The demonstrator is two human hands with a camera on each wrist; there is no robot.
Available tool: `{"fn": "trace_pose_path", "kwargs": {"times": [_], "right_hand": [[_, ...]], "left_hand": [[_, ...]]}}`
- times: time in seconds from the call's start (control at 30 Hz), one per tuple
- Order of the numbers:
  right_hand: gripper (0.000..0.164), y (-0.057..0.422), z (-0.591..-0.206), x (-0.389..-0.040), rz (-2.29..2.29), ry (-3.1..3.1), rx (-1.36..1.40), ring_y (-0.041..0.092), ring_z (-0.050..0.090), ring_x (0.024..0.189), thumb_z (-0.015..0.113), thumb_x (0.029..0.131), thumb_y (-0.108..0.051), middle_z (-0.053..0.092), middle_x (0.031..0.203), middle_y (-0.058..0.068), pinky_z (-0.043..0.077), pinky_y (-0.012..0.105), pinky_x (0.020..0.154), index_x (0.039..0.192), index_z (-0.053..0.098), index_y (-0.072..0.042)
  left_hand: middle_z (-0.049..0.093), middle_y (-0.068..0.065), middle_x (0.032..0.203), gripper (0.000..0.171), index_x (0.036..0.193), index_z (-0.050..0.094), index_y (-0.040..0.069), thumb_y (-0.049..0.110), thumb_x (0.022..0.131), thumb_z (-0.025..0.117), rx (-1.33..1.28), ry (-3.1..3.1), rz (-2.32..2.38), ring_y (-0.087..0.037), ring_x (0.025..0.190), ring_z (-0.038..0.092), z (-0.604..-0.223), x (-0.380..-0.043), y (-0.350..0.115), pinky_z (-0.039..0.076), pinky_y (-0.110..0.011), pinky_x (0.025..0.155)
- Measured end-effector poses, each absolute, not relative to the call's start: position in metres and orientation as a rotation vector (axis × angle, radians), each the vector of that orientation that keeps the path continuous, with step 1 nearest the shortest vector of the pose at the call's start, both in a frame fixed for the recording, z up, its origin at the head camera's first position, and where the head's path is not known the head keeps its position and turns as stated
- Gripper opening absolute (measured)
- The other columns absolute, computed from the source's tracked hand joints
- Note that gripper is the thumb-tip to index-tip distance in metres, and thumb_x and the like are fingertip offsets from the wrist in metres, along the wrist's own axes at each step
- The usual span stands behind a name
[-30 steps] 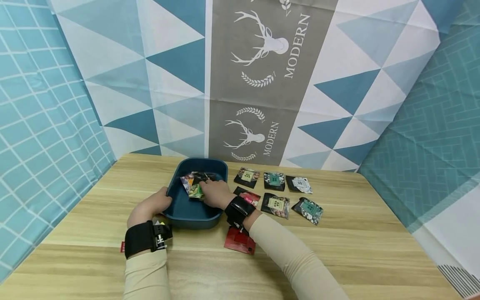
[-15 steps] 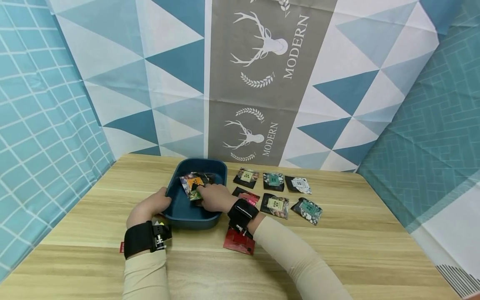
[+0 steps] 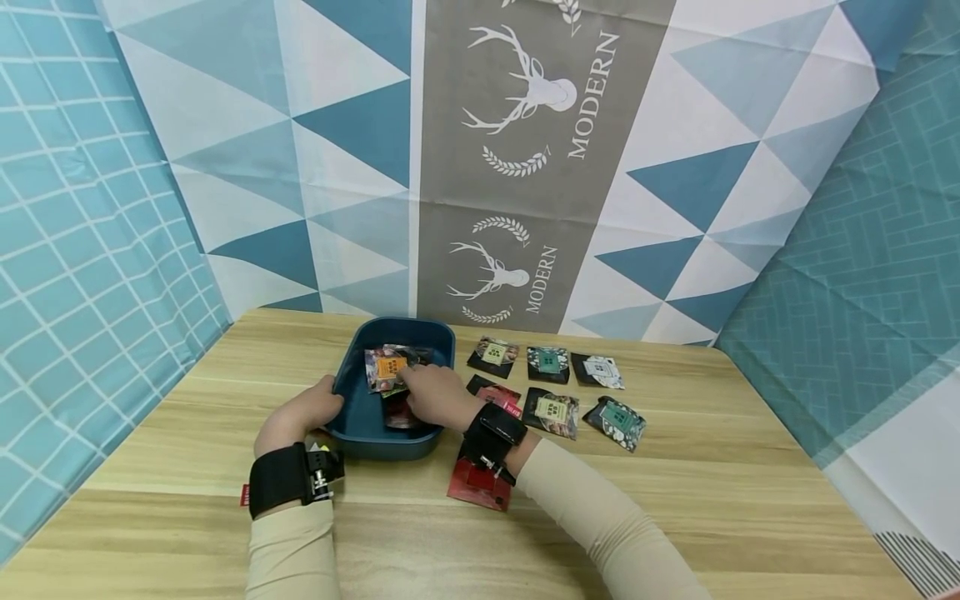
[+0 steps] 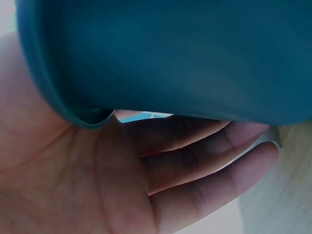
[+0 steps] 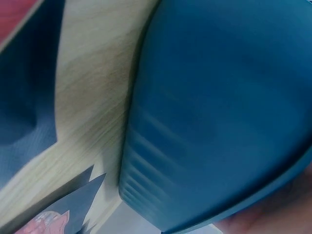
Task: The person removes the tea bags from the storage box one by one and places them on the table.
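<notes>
A dark blue plastic bin stands on the wooden table, with several small printed packets inside. My left hand grips its left rim; in the left wrist view, the fingers stretch along the outer wall and the rim sits against the palm. Inside the bin, my right hand pinches at the right edge of a packet with an orange label. Just below those fingers lies a dark red packet. The right wrist view shows mostly the bin's outer wall, which hides the fingertips.
Right of the bin, packets lie in loose rows, among them a green-labelled one, a white one and a cream-labelled one. A red packet lies beneath my right wrist. Another dark packet shows by my left wristband. Patterned cloth hangs behind.
My right hand has shifted slightly right and down in the bin. The orange-labelled packet has come into view, and a dark red packet shows below it. My left hand stays at the rim.
</notes>
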State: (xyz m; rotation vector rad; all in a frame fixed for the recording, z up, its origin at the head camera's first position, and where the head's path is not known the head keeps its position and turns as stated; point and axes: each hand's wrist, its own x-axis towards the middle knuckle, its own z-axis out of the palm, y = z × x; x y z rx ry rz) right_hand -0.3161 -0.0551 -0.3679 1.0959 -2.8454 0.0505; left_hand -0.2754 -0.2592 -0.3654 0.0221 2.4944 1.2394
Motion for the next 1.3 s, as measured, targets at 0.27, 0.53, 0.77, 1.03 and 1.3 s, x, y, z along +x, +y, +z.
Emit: {"fn": "trace_pose_path", "kwargs": {"times": [0.27,0.53,0.77,1.03,1.3], "right_hand": [[0.028,-0.049,-0.370,-0.317,0.158,-2.743,1.119,0.012,0.063,0.089,0.055,0.091,-0.011,0.068,0.109,-0.002,0.048,0.023,0.067,0.115,0.067,-0.020],[0.025,-0.044,-0.364,-0.315,0.256,-2.667,1.125,0.010,0.062,0.089,0.054,0.093,-0.013,0.068,0.104,-0.002,0.046,0.020,0.070,0.111,0.068,-0.021],[0.022,-0.039,-0.352,-0.305,0.269,-2.602,1.140,0.010,0.061,0.091,0.052,0.095,-0.016,0.065,0.106,-0.001,0.048,0.021,0.074,0.113,0.065,-0.019],[0.026,-0.029,-0.344,-0.287,0.309,-2.466,1.195,0.008,0.057,0.098,0.046,0.098,-0.019,0.060,0.115,-0.001,0.044,0.019,0.079,0.120,0.059,-0.017],[0.025,-0.007,-0.333,-0.264,0.332,-2.331,1.193,0.006,0.057,0.102,0.048,0.096,-0.016,0.059,0.119,-0.002,0.044,0.017,0.080,0.120,0.058,-0.016]], "left_hand": [[0.034,-0.037,0.124,0.050,0.138,0.011,-0.015,0.007,0.095,0.023,0.037,2.504,1.240,-0.037,0.095,0.052,-0.363,-0.272,-0.258,0.050,-0.040,0.073],[0.037,-0.036,0.118,0.048,0.137,0.013,-0.015,0.008,0.096,0.023,0.045,2.506,1.251,-0.036,0.092,0.052,-0.363,-0.272,-0.257,0.049,-0.039,0.073],[0.036,-0.037,0.120,0.049,0.138,0.010,-0.015,0.008,0.096,0.023,0.044,2.498,1.262,-0.037,0.094,0.052,-0.362,-0.273,-0.259,0.050,-0.041,0.073],[0.034,-0.037,0.121,0.049,0.139,0.008,-0.013,0.009,0.097,0.021,0.029,2.473,1.268,-0.036,0.093,0.052,-0.363,-0.274,-0.260,0.051,-0.040,0.072],[0.032,-0.038,0.125,0.052,0.139,0.007,-0.016,0.007,0.095,0.022,0.047,2.493,1.260,-0.038,0.095,0.052,-0.363,-0.273,-0.260,0.050,-0.040,0.073]]}}
